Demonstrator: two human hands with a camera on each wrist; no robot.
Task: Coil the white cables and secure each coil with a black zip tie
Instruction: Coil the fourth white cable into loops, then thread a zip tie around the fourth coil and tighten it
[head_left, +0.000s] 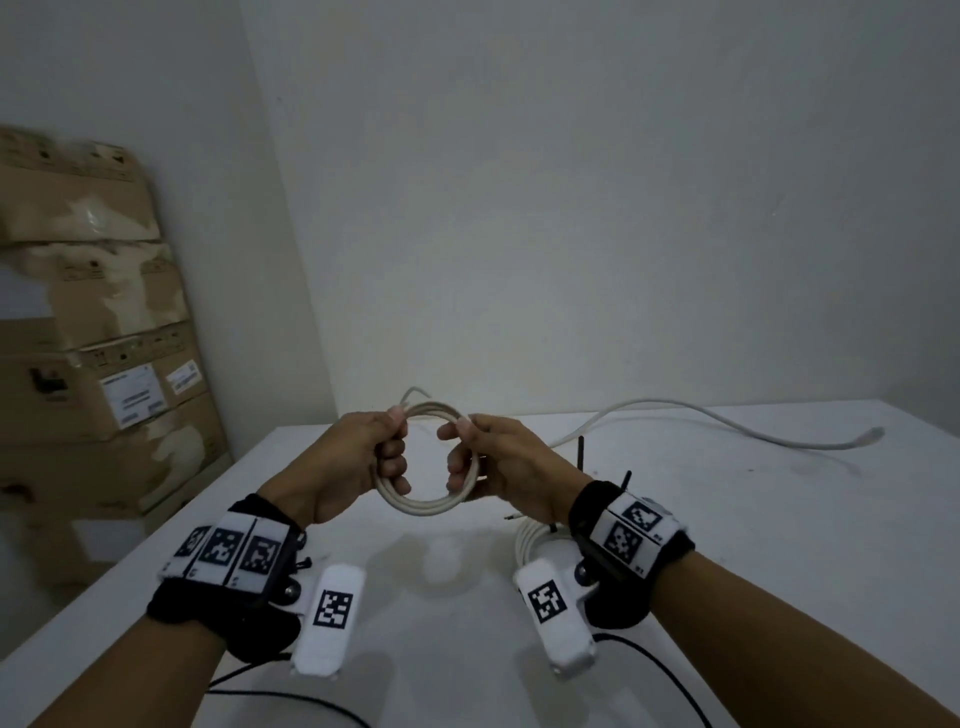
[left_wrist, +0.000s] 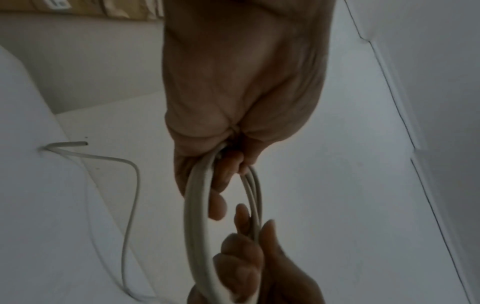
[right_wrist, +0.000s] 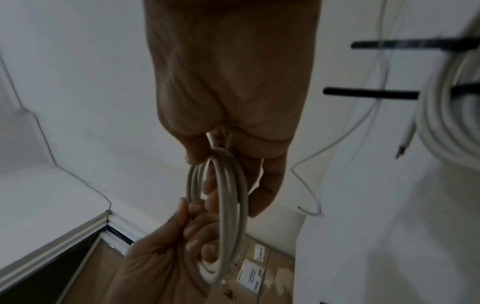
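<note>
Both grips on the coil (head_left: 427, 460); zip ties (right_wrist: 371, 94) wrist-view only.

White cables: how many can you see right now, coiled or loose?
3: one coil held by both hands above the table, one zip-tied coil on the table under the right wrist, one loose cable far right. More may be hidden.

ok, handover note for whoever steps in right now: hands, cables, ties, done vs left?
Left hand: grips the left side of the held coil, above the table.
Right hand: grips the coil's right side.
Held coil: several loops, one free end sticking up at the top; no tie on it.
Tied coil: lies on the table under the right wrist, with black zip ties around it.
Loose cable: uncoiled, far right of the table.
Done: one coil tied, a second wound.
Left: tie the held coil, then coil and tie the loose cable.
</note>
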